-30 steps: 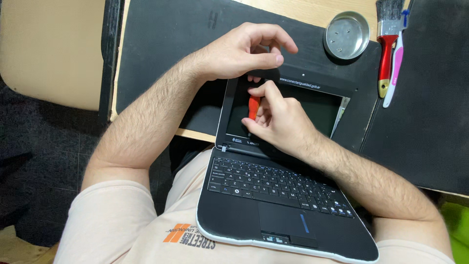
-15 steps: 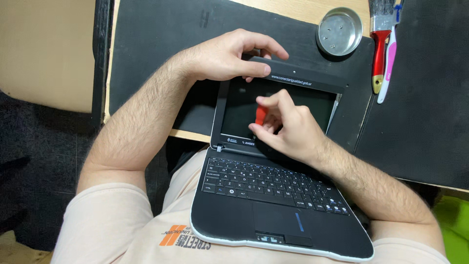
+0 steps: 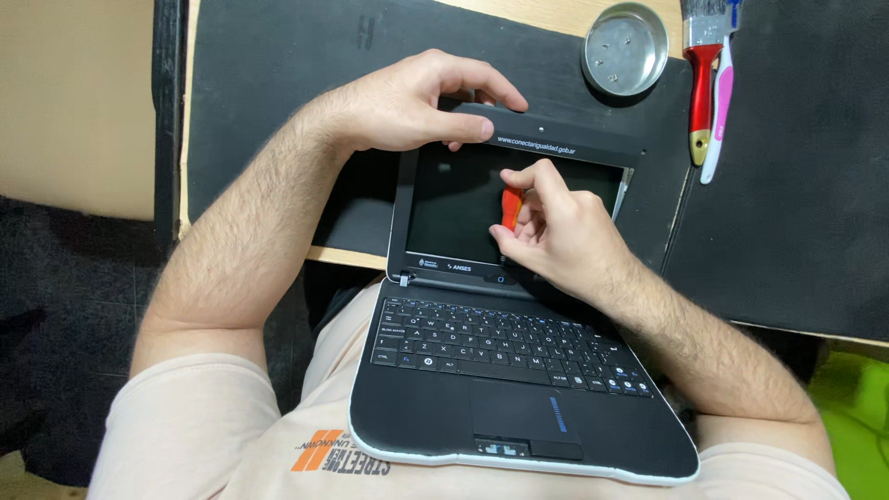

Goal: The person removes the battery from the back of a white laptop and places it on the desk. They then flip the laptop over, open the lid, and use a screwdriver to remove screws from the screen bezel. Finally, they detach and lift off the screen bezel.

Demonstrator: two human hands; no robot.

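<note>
At the centre of the frame a small black laptop (image 3: 500, 370) rests on the person's lap. The left hand (image 3: 407, 102) clamps the lid's top edge; the right hand (image 3: 556, 236) pinches an orange pry tool (image 3: 511, 207) against the screen — bezel prying seems underway, needing gentle leverage. Upper right, on the black-matted counter (image 3: 278, 83) — a metal dish (image 3: 625, 48) and a brush (image 3: 704, 74).

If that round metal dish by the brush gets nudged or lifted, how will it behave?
The round metal dish looks thin and shallow, so probably light and quick to slide on the black mat. Its flat base suggests it won't roll. The tiny screws inside would likely rattle or spill if it tilts.
</note>
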